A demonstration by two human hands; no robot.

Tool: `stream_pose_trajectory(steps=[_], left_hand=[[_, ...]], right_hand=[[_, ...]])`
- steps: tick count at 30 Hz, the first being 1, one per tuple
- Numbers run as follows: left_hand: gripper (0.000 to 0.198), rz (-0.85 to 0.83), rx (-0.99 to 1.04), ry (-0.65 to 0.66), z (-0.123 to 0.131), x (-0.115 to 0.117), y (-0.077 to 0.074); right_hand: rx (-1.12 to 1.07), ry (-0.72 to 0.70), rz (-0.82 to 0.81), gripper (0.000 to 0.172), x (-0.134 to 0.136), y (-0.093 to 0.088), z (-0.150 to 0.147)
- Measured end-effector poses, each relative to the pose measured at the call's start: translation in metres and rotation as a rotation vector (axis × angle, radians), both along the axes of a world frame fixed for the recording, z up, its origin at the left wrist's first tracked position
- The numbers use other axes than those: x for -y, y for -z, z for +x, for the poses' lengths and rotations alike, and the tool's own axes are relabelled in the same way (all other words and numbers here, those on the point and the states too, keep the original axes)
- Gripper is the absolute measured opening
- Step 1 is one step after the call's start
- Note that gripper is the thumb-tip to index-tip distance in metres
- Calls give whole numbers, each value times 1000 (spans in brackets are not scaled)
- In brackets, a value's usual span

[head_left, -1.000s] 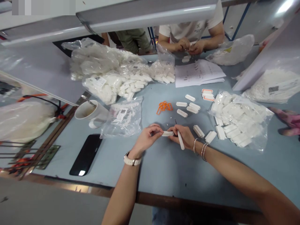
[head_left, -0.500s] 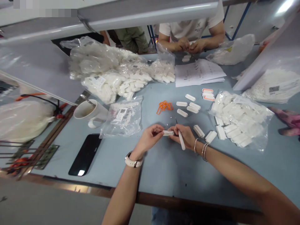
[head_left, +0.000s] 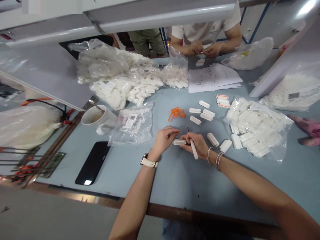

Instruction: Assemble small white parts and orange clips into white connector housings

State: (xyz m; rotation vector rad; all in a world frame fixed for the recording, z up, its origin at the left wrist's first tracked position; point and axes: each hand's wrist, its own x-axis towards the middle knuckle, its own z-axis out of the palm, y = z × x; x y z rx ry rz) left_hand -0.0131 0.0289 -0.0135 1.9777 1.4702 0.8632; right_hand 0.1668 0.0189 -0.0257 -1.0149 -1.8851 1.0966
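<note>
Just above the pale blue tabletop [head_left: 175, 180], the person's left hand [head_left: 163, 140] and right hand [head_left: 197, 144] met over a small white ribbed plastic connector block [head_left: 179, 142]. That block lay between the two hands, near the middle of the table. The left hand's fingertips [head_left: 175, 130] curled over the block's left end from above, but whether they actually pinched it could not be told. The right hand was closed around a slim white pen-shaped tool [head_left: 193, 149], whose dark tip pointed away from the person, and its fingers touched the block's right end.

Just right of the right hand lay two loose white blocks [head_left: 212, 139], and beyond them an open clear plastic bag of white blocks [head_left: 257, 128]. Farther from the person, a small heap of orange plastic clips [head_left: 176, 113] sat beside four more loose white blocks [head_left: 201, 114], with three orange-edged white pieces [head_left: 222, 101] near the sheets of printed paper [head_left: 212, 77]. To the left stood a white mug [head_left: 98, 118], a nearly flat clear bag with a label [head_left: 132, 123], and a black phone [head_left: 93, 162] lying face up. Large bags of white parts [head_left: 117, 76] were piled at the far left. Across the table, another person's hands [head_left: 203, 49] rested together at the edge.
</note>
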Motion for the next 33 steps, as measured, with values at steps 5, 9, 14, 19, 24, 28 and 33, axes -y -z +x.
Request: stream_pose_trajectory(steps=[5, 9, 14, 19, 24, 28, 33], left_hand=[[17, 70, -204, 100, 1, -7, 7], [15, 108, -310, 93, -1, -6, 8], [16, 139, -382, 45, 2, -6, 7], [14, 49, -170, -16, -7, -2, 5], [15, -192, 212, 7, -24, 13, -9], [15, -229, 258, 100, -23, 17, -16], [14, -219, 167, 126, -16, 17, -16]], right_hand=[[34, 12, 23, 35, 0, 0, -1], [31, 9, 13, 34, 0, 2, -2], [24, 3, 2, 35, 0, 2, -1], [18, 0, -7, 36, -1, 2, 0], [-4, 3, -25, 35, -1, 3, 0], [4, 20, -39, 34, -2, 3, 0], [-13, 21, -52, 33, -2, 2, 0]])
